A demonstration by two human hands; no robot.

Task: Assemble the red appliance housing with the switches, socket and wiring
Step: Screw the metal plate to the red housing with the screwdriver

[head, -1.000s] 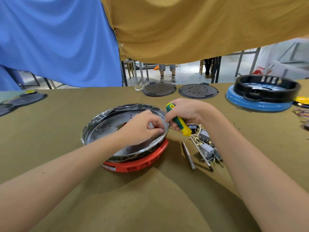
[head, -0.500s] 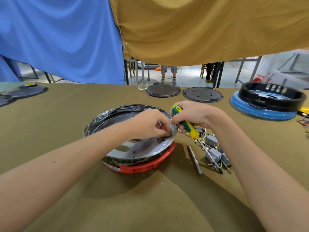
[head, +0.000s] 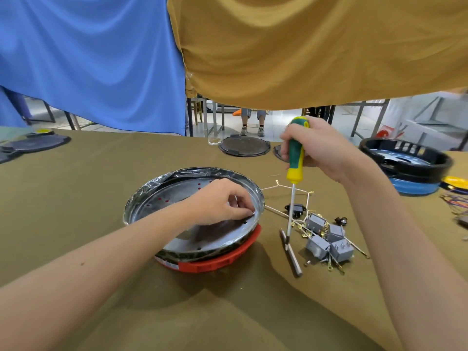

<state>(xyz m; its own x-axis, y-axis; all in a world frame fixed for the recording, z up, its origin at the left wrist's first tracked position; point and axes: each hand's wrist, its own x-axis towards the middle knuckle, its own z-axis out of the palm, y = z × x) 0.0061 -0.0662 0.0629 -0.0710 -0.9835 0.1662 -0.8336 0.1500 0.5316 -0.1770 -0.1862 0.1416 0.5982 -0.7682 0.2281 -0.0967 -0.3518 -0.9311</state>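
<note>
So the round red plastic appliance housing [head: 215, 260] sits on the olive-brown cloth table [head: 228, 312] with a shiny perforated metal pan [head: 202, 239] tilted on top; left hand [head: 222, 202] rests inside the pan near its right rim, fingertips [head: 249, 212] pinched on something tiny, can't tell what; right hand [head: 321, 153] is wrapped around a green-and-yellow screwdriver [head: 295, 160], upright, tip down beside a grey metal rod [head: 291, 252]; grey boxy switches [head: 326, 239] with white wiring [head: 286, 188] lie just right of the housing.

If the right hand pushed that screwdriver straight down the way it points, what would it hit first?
Probably the loose metal rod on the table: the screwdriver tip in the right hand looks almost on it, though depth is unclear.
</note>
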